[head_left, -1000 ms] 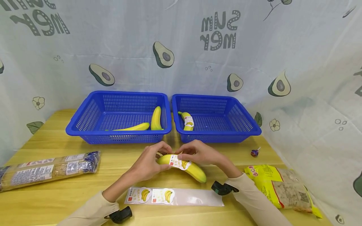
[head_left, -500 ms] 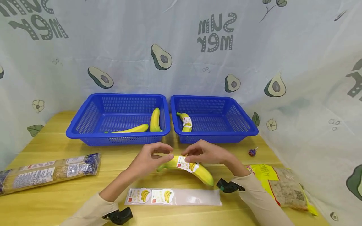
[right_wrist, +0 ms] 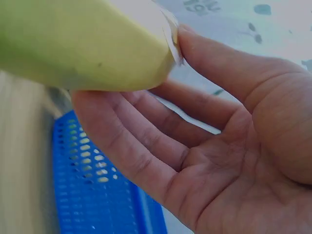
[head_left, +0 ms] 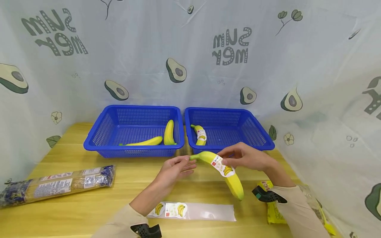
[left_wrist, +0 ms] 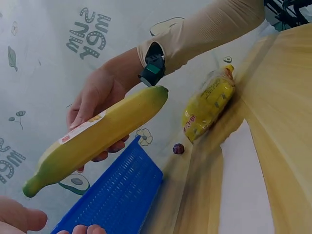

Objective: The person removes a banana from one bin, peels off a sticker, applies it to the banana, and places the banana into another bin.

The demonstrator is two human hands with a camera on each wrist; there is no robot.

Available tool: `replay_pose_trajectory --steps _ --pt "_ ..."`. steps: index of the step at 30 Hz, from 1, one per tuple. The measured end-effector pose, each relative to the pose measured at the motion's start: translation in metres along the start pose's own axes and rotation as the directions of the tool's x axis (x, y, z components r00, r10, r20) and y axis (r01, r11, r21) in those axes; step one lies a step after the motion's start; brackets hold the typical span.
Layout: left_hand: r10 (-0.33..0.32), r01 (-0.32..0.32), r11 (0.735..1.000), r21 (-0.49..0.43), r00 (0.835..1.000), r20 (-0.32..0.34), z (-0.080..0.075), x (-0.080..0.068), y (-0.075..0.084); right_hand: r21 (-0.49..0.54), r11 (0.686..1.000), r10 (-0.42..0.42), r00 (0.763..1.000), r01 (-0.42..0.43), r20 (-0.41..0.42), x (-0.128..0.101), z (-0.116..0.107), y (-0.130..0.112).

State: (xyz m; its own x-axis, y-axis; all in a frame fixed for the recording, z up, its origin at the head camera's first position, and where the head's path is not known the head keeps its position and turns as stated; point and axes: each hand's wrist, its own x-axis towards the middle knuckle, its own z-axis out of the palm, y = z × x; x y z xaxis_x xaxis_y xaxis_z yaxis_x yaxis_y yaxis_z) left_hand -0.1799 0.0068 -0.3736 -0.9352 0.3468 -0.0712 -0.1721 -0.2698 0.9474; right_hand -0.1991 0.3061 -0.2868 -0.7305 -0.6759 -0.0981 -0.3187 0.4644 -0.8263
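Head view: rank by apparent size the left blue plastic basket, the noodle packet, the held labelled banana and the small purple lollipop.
1. Left blue plastic basket.
2. Long clear-wrapped noodle packet; nearer the camera, so unsure.
3. Yellow labelled banana in the right hand.
4. The lollipop is hidden in this view.

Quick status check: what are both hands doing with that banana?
Right hand holds stickered banana aloft. Left hand open, just off its stem. Right blue basket beyond, nothing between.

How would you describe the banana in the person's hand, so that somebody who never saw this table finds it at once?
Start at the two blue baskets at the back of the yellow table. Just in front of the right one, the right hand holds a banana in the air. Unlike the bananas lying in the baskets, it is lifted, with a white sticker on its middle.
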Motion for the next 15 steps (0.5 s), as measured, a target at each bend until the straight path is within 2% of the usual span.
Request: replay_pose_trajectory --steps 3,7,12,15 --pt "-0.023 0.02 0.996 -0.091 0.999 -0.032 0.011 0.011 -0.007 0.047 0.997 0.066 0.996 -0.064 -0.051 -0.01 -0.007 0.002" --pt "-0.034 0.017 0.977 -0.213 0.996 -0.078 0.022 0.028 -0.012 0.074 0.99 0.131 0.982 -0.122 -0.134 -0.014 -0.015 0.004" --pt "-0.049 0.003 0.955 -0.296 0.988 -0.15 0.03 0.041 -0.013 0.092 0.985 0.163 0.958 -0.145 -0.234 -0.004 -0.026 0.007" --pt "-0.056 -0.003 0.945 -0.328 0.984 -0.17 0.034 0.045 -0.012 0.115 0.981 0.181 0.94 -0.154 -0.29 0.004 -0.033 0.009"
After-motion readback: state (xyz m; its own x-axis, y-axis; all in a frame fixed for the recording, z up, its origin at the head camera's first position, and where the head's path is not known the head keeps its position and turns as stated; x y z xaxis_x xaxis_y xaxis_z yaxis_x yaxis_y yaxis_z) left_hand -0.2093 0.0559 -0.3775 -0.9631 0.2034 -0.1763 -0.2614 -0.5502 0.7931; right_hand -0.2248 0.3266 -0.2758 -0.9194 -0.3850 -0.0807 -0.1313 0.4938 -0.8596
